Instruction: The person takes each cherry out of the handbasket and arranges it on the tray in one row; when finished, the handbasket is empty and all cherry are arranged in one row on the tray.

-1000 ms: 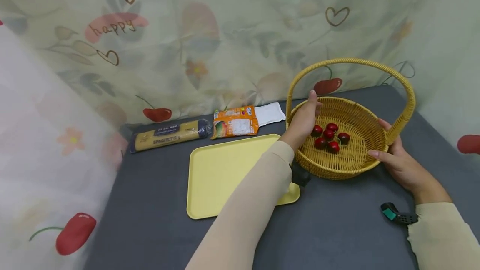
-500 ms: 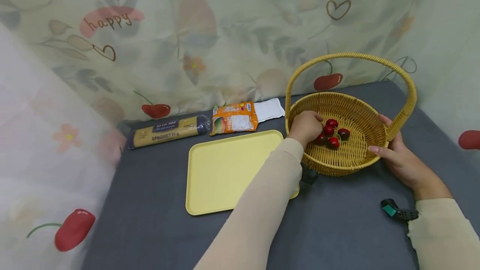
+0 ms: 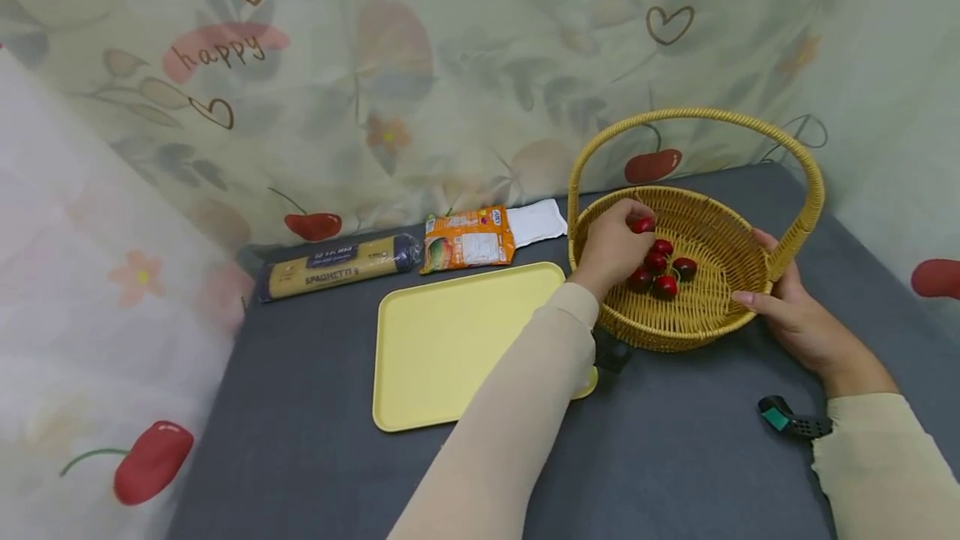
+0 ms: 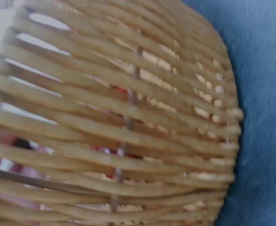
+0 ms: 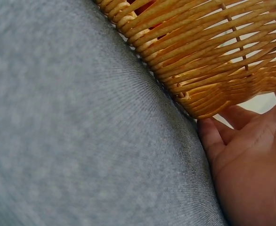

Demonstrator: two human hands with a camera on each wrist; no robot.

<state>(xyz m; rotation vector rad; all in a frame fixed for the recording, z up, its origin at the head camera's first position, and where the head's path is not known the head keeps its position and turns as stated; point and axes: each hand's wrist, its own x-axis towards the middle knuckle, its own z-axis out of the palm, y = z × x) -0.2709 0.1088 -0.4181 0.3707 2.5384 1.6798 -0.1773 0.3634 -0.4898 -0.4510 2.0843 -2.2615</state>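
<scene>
A round wicker basket [image 3: 712, 307] with a tall arched handle stands at the right of the table in the head view. Several dark red cherries [image 3: 664, 287] lie in it. My left hand [image 3: 611, 247] reaches over the near left rim and pinches one cherry [image 3: 642, 225] above the others. At the basket's right side, my right hand [image 3: 806, 323] grips the rim, thumb inside and fingers outside. In the right wrist view, fingers [image 5: 211, 136] touch the lower wicker wall. The woven side fills most of the left wrist view and hides that hand's fingertips.
A yellow tray [image 3: 442, 357] lies left of the basket, partly under my left forearm. Along the back lie a spaghetti pack [image 3: 337, 267], an orange packet [image 3: 468, 240] and a white packet [image 3: 537, 223]. A patterned cloth [image 3: 480, 107] hangs behind.
My left hand has gone down into the basket, taken hold of a cherry and lifted it slightly. My right hand keeps its grip on the rim.
</scene>
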